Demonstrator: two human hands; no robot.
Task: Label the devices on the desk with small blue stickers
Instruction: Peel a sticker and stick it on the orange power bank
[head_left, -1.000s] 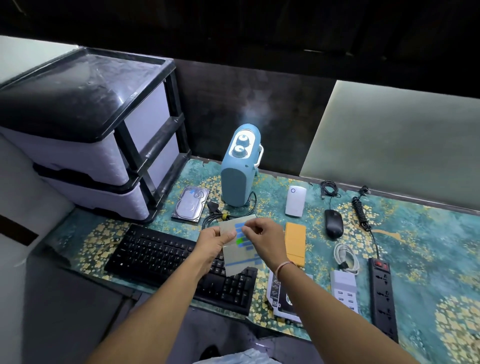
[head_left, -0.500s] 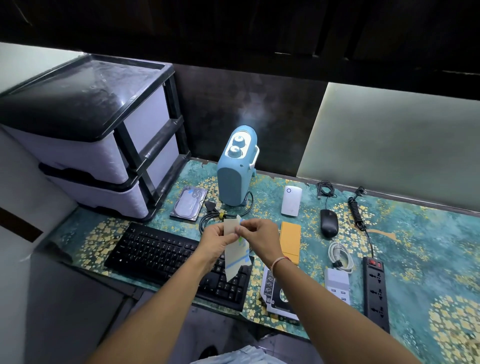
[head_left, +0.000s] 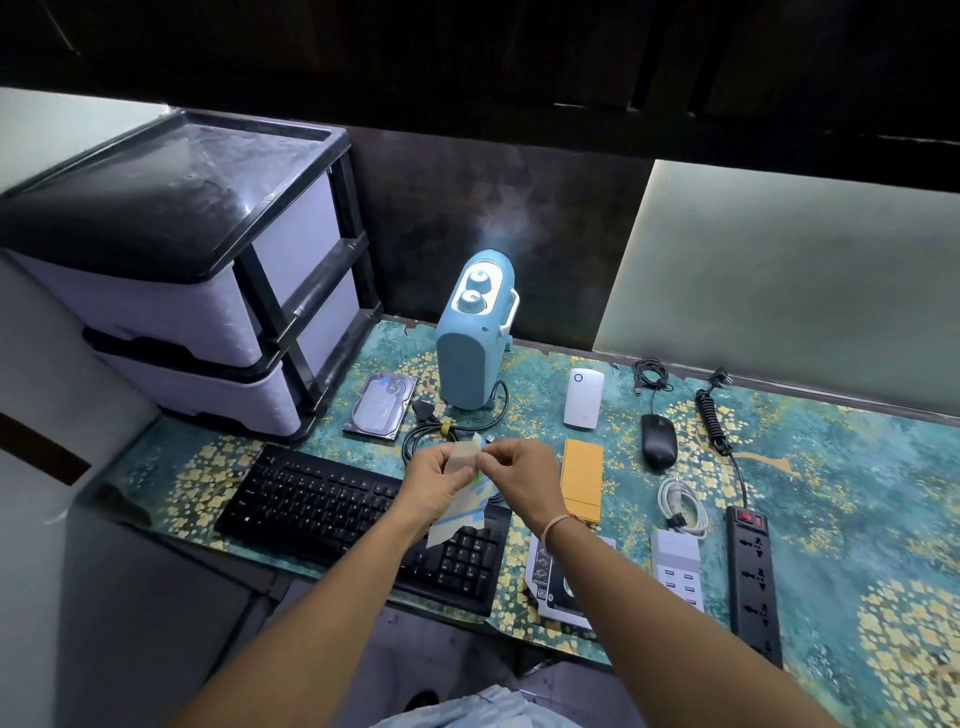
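Both hands are pinching the sticker sheet (head_left: 457, 506) over the keyboard (head_left: 332, 512): left hand (head_left: 434, 480) is gripping its upper left part, right hand (head_left: 522, 475) is closing fingertips on the top edge, sheet is hanging curled below. Blue heater (head_left: 470, 353) is standing at 12 o'clock of the hands, hard drive (head_left: 382, 405) at 11, white plug-in device (head_left: 583, 397) at 1, yellow box (head_left: 583, 480) at 3, touching nothing.

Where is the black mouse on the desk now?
In the head view, the black mouse lies right of centre on the desk, between the orange box and the black coiled cable, behind the white cable.
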